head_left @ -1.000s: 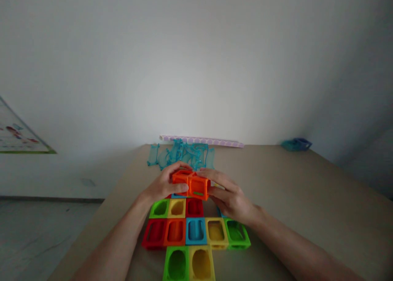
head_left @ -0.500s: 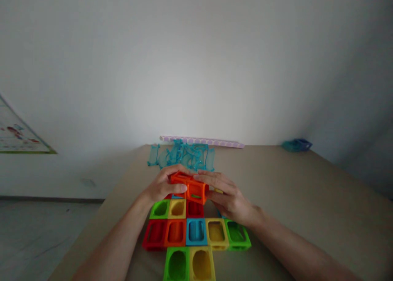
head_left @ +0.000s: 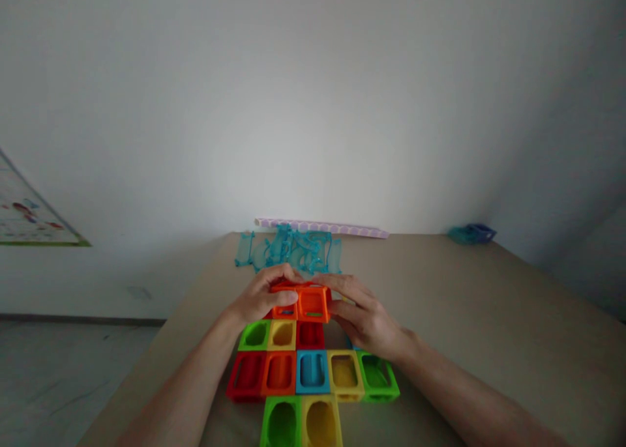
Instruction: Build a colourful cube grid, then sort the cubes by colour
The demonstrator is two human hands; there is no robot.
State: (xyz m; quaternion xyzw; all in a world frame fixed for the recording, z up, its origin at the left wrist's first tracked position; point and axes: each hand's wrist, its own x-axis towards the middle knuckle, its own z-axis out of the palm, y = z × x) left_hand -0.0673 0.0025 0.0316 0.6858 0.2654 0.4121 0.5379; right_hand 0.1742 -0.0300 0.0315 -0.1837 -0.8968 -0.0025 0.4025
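My left hand (head_left: pixel 264 295) grips an orange hollow block (head_left: pixel 285 311) from its left side, thumb across the front face. A second orange hollow block (head_left: pixel 313 303) sits right beside it, and my right hand (head_left: pixel 356 311) closes on its right side and top edge. Both orange blocks stand level at the far part of a flat layout of coloured hollow blocks. Below them lie a green block (head_left: pixel 255 334), a yellow block (head_left: pixel 282 334) and a red block (head_left: pixel 310 335). A nearer row holds a blue block (head_left: pixel 313 371) among several others. My fingers hide what lies behind the orange pair.
Behind my hands a heap of translucent blue track pieces (head_left: pixel 293 248) lies on the tan table (head_left: pixel 415 284). A purple patterned tube (head_left: pixel 323 227) rests along the wall. Blue and teal pieces (head_left: pixel 472 233) sit at the far right corner.
The right orange block has levelled out and now lines up with the left one. Both hands keep nearly the same hold and place.
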